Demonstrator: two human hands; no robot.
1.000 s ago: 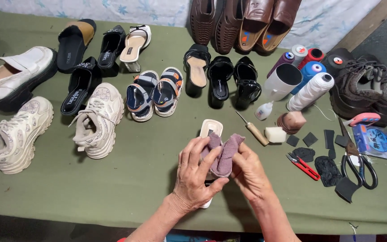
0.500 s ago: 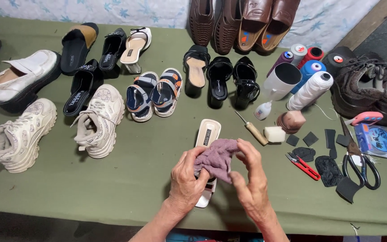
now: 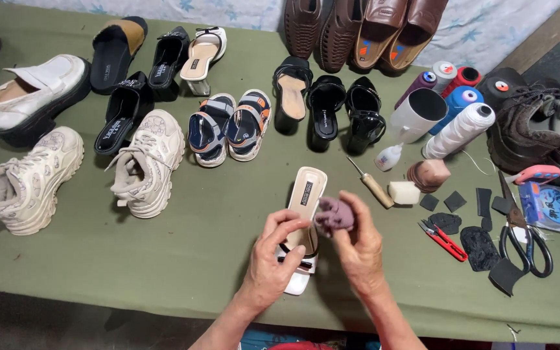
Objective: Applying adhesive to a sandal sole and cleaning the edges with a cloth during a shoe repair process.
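Right hand [image 3: 359,249] pinched shut on bunched mauve cloth [image 3: 334,214], held over white sandal [image 3: 304,228]. Left hand [image 3: 273,259] curled on sandal strap, just left of cloth. Sandal long axis running away from hands across green bench [image 3: 183,253]

Sandal [image 3: 304,194] under hands [image 3: 319,249], awl [image 3: 372,185] right

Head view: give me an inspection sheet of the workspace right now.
Surface: green cloth-covered table.
Job's things: white sandal lying flat; mauve cloth bunched.
Clutter: rows of shoes, white sneakers, thread spools, awl, red snips, scissors, black patches.
Grippers: left hand on the sandal; right hand, fingers pinching the cloth.
Cables: nothing seen.
Surroundings: patterned cloth behind the table.
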